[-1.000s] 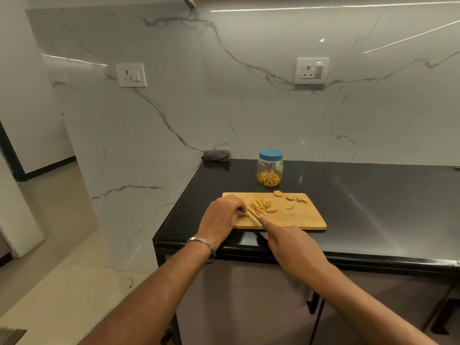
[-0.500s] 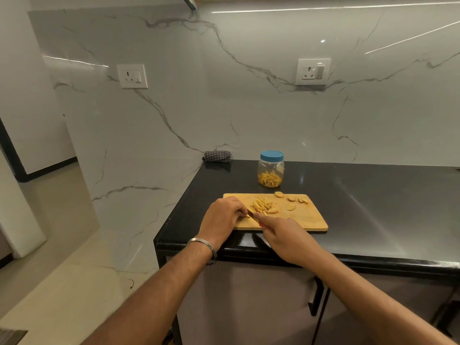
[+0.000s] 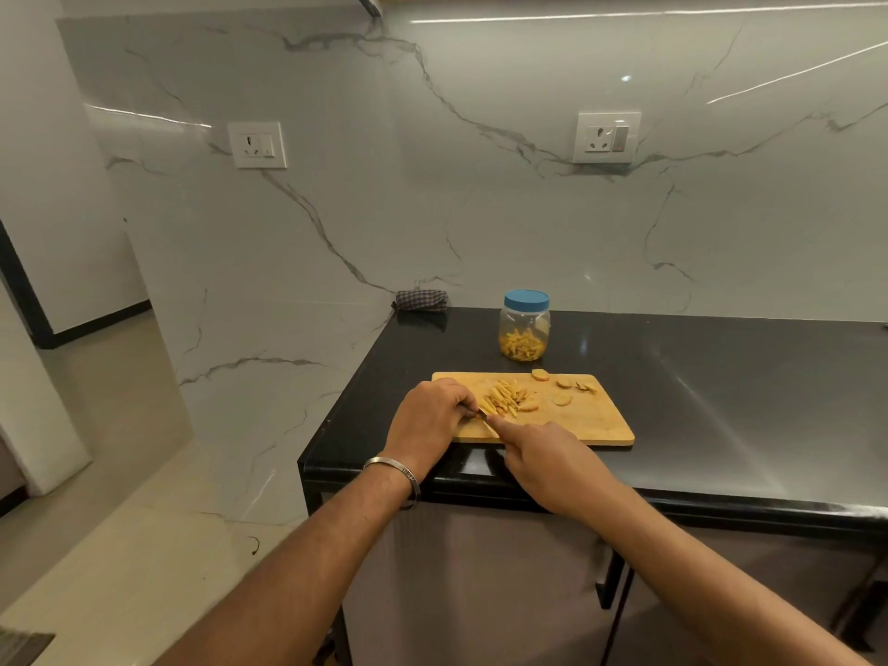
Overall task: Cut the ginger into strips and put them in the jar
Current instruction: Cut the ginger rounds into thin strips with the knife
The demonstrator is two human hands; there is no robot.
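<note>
My left hand [image 3: 432, 415] curls over a ginger piece, steadying it on the board [image 3: 591, 425]; my right hand [image 3: 552, 468] grips the knife [image 3: 484, 418], forefinger guiding; the jar [image 3: 524, 331] waits capped just behind.

On the counter [image 3: 721, 401] a board [image 3: 591, 425] lies at the front edge, strips [image 3: 504, 398] on its left, slices [image 3: 562, 400] to their right, the jar [image 3: 524, 329] behind it, a cloth [image 3: 422, 300] at the back-left corner
</note>
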